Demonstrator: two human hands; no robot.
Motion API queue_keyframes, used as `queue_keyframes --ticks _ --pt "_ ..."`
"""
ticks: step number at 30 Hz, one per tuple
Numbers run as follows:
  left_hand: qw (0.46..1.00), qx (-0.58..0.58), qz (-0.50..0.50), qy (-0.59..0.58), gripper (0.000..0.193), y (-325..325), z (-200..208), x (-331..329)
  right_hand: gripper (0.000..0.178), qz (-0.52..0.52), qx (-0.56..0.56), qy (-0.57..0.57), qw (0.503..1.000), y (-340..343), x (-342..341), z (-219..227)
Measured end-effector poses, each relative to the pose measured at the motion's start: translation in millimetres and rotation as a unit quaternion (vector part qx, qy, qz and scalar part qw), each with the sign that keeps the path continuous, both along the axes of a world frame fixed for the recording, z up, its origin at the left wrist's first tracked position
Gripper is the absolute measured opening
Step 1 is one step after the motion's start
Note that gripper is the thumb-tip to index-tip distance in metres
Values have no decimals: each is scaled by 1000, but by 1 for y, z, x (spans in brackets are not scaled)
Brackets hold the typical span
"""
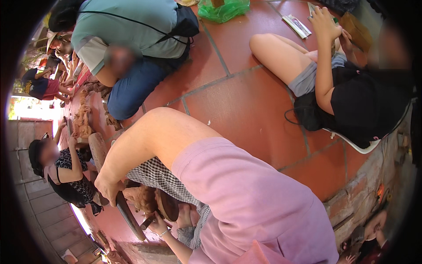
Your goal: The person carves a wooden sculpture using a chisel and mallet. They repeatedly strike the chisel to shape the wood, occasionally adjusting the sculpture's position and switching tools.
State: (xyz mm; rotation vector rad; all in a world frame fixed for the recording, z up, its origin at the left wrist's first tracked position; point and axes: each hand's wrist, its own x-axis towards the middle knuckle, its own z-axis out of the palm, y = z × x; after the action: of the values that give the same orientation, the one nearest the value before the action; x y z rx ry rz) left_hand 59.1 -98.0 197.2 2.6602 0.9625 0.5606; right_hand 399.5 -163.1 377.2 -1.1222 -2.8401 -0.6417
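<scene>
My right hand, on a bent bare arm, is closed round a long, thick wooden bar that slants down past the carving. My left hand, with a bracelet at the wrist, is closed round a short dark bar that looks like a chisel; its tip is hard to make out. Between both hands lies a reddish-brown wood carving. A round, flat brown wooden piece touches or adjoins it. My checkered trousers and a bare foot are close beside the work.
A person in a teal top crouches at the upper left. Another in a black top sits at the right. A third person works across from me. More carvings lie beyond. A green plastic bag rests on the tiled floor.
</scene>
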Motion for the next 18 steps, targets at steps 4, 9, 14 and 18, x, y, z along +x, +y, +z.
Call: queue_keyframes --ticks 4,9,14,18 --pt "999 9 37 35 38 19 -7 -33 34 38 35 63 997 23 -11 -10" --pt "995 -87 21 -33 21 -11 19 8 51 17 5 117 993 -3 10 -4" --pt "997 26 64 -16 17 -19 6 10 53 -31 0 85 996 -13 4 7" --pt "996 79 47 -12 13 -32 15 13 48 -35 -7 30 999 -7 -4 -7"
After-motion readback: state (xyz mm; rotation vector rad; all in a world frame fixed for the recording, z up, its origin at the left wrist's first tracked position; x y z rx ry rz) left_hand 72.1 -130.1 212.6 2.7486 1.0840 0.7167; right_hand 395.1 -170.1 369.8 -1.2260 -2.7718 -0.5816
